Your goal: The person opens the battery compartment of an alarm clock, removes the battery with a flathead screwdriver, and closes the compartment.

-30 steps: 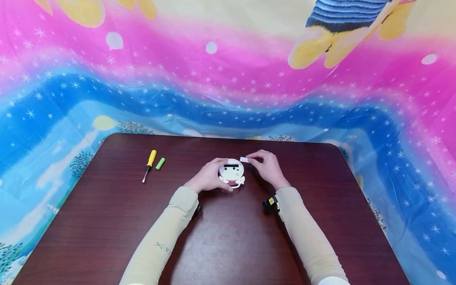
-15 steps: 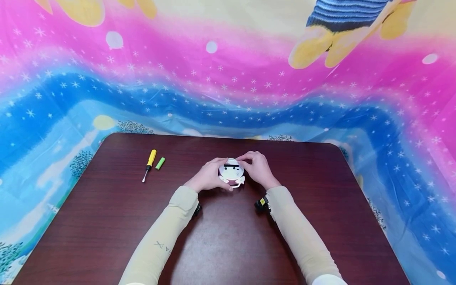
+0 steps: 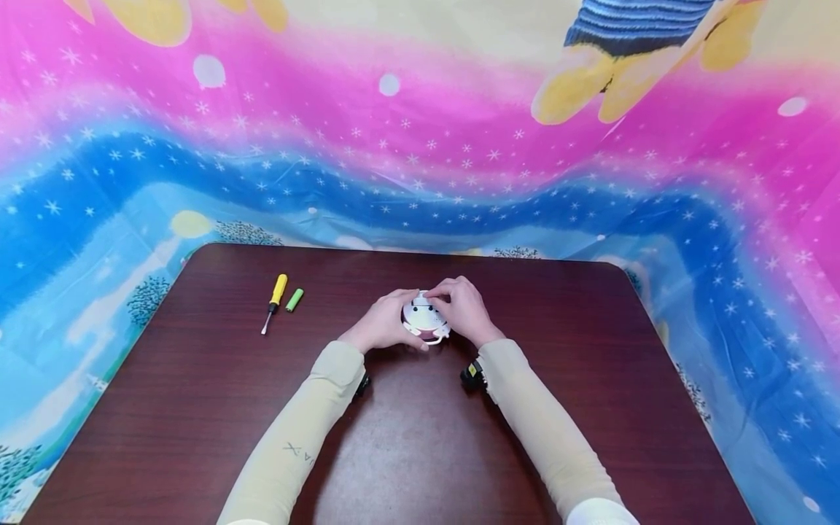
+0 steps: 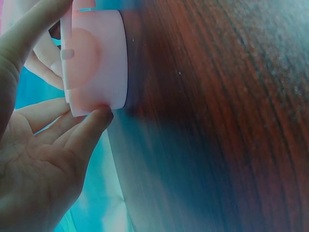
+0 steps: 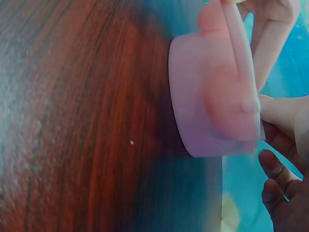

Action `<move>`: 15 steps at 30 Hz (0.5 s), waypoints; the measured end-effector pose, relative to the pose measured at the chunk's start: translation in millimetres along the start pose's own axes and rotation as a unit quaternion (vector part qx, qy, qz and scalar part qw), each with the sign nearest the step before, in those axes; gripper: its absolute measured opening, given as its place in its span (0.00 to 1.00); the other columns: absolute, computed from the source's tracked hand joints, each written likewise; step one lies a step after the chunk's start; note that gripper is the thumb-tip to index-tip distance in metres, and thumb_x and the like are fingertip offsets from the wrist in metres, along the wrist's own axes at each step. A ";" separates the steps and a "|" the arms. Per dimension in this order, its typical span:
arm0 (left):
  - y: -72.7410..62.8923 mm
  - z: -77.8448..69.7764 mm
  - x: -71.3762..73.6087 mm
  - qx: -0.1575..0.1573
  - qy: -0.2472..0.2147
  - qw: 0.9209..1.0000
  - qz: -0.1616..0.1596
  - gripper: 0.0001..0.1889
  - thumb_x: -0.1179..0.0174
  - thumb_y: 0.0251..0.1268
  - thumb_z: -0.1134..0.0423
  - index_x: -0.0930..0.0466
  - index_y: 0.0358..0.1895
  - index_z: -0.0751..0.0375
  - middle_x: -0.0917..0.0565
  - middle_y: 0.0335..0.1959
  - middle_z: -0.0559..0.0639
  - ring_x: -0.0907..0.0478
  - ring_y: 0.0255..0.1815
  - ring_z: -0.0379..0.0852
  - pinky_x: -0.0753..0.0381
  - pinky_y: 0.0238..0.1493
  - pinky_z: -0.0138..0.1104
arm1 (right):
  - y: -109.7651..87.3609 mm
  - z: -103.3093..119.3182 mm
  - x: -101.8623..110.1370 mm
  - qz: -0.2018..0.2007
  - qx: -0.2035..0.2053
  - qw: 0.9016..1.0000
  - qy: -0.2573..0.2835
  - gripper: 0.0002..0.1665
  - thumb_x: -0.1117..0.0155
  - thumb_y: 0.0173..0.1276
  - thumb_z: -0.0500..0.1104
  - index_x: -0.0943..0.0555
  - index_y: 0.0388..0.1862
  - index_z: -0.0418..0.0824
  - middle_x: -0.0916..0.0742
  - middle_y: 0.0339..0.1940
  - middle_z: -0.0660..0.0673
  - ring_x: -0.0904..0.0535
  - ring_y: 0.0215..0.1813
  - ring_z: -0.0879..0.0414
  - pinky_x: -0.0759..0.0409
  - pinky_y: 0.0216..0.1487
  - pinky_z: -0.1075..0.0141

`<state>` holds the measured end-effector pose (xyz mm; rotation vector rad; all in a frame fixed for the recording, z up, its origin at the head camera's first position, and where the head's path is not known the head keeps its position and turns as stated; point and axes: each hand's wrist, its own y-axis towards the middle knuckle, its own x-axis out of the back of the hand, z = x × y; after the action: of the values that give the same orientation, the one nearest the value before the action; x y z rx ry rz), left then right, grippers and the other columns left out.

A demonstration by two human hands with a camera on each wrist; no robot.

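Observation:
A round white-and-pink alarm clock (image 3: 422,319) lies back side up on the table, with two small black knobs and a looped handle on the near side. My left hand (image 3: 383,324) grips its left side, thumb at the near edge and fingers at the far edge. In the left wrist view fingertips press the pink side wall (image 4: 108,63). My right hand (image 3: 463,310) reaches over the clock's far right and pinches the small white battery cover (image 3: 420,300) at the battery slot. The fingers partly hide the cover and slot.
A yellow-handled screwdriver (image 3: 278,290) lies on the left of the dark wood table (image 3: 394,437), with a green battery (image 3: 294,300) beside it. A colourful printed cloth (image 3: 420,189) hangs behind the table's far edge.
My right hand has moved left with the battery cover, from beside the clock to over its slot. The dark slot is now covered. The left hand keeps its grip.

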<state>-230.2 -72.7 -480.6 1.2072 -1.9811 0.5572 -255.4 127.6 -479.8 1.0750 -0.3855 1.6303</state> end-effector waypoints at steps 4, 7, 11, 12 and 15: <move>-0.3 -0.2 0.3 0.002 -0.002 1.000 0.002 0.59 0.16 0.42 0.46 0.38 0.77 0.67 0.33 0.75 0.59 0.34 0.72 0.55 0.33 0.70 0.44 | 1.0 1.6 -1.7 0.008 -0.006 1.000 -0.005 0.06 0.28 0.70 0.40 0.07 0.43 0.45 0.11 0.39 0.52 0.25 0.43 0.55 0.23 0.47 0.58; -0.2 -0.4 0.5 0.000 -0.002 1.000 0.000 0.59 0.15 0.41 0.47 0.37 0.77 0.67 0.32 0.74 0.59 0.34 0.72 0.55 0.33 0.70 0.43 | 2.2 1.7 -2.4 0.011 -0.011 1.000 -0.004 0.06 0.28 0.70 0.40 0.07 0.43 0.45 0.11 0.39 0.52 0.24 0.44 0.54 0.23 0.47 0.58; 0.3 -0.1 0.3 -0.001 -0.002 1.000 -0.003 0.58 0.15 0.41 0.47 0.36 0.76 0.66 0.32 0.74 0.58 0.34 0.72 0.55 0.33 0.70 0.43 | 4.8 1.6 -2.1 0.020 -0.023 1.000 0.006 0.07 0.28 0.70 0.40 0.07 0.43 0.44 0.11 0.39 0.50 0.24 0.45 0.52 0.23 0.48 0.56; 0.5 0.2 0.1 0.000 0.000 1.000 -0.002 0.58 0.15 0.41 0.47 0.36 0.76 0.66 0.32 0.74 0.58 0.34 0.72 0.54 0.33 0.70 0.43 | 5.6 1.4 -2.0 0.024 -0.026 0.999 0.007 0.07 0.29 0.70 0.40 0.08 0.43 0.44 0.11 0.39 0.50 0.24 0.45 0.52 0.24 0.49 0.56; 0.3 0.5 -0.4 0.001 0.000 1.000 -0.001 0.58 0.15 0.41 0.47 0.36 0.77 0.66 0.32 0.74 0.58 0.34 0.72 0.54 0.34 0.70 0.43 | 7.4 1.3 -1.0 0.037 -0.038 0.998 0.013 0.07 0.29 0.70 0.40 0.07 0.43 0.44 0.10 0.41 0.49 0.24 0.46 0.50 0.25 0.51 0.54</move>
<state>-230.5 -72.7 -481.3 1.2097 -1.9803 0.5587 -261.4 123.5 -478.0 0.9912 -0.4720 1.6796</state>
